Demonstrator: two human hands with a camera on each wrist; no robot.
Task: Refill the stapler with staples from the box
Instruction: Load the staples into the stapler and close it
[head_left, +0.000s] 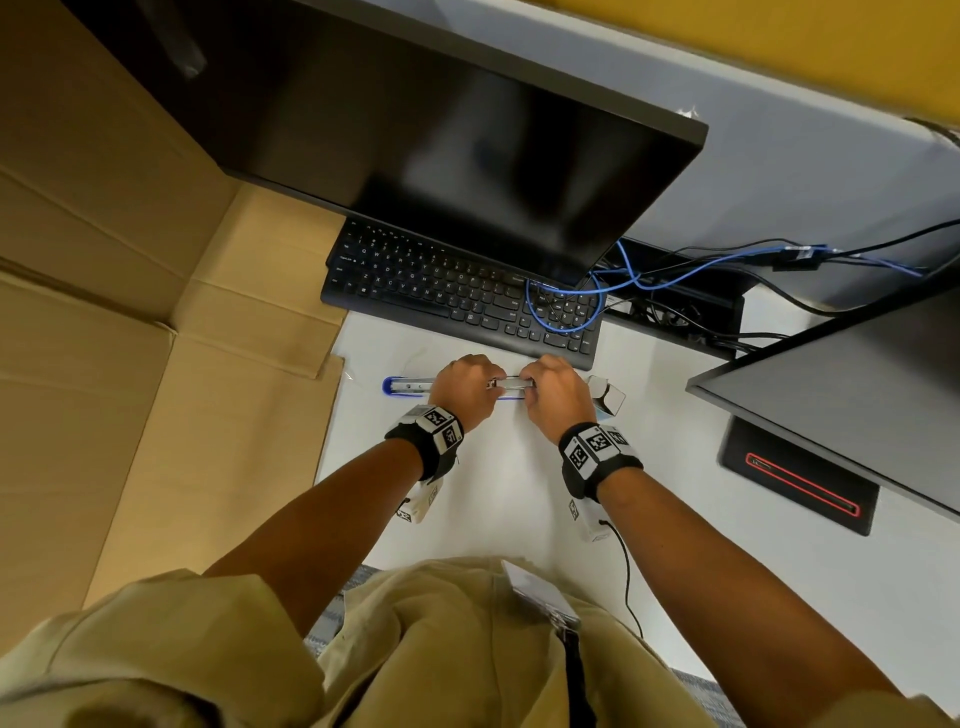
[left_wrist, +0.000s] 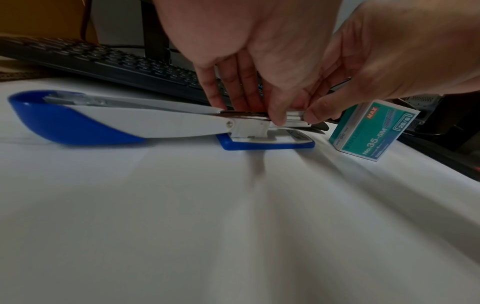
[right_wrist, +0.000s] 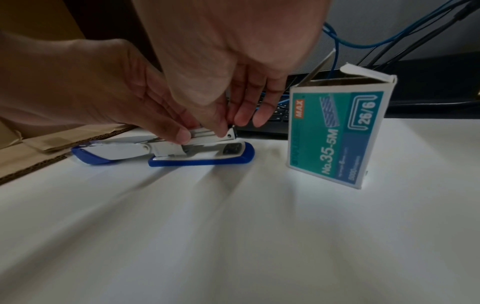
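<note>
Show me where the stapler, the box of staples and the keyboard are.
stapler (left_wrist: 78, 121): left wrist view, on its opened white and blue lid.
box of staples (right_wrist: 335, 131): right wrist view, on its printed green front.
keyboard (head_left: 457, 291): head view, on its keys.

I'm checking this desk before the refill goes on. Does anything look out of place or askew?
Nothing damaged or spilled. Two oddities: a blue cable loops over the right end of the keyboard, and the staple box stands upright with its top flap open. The stapler lies opened flat.
</note>
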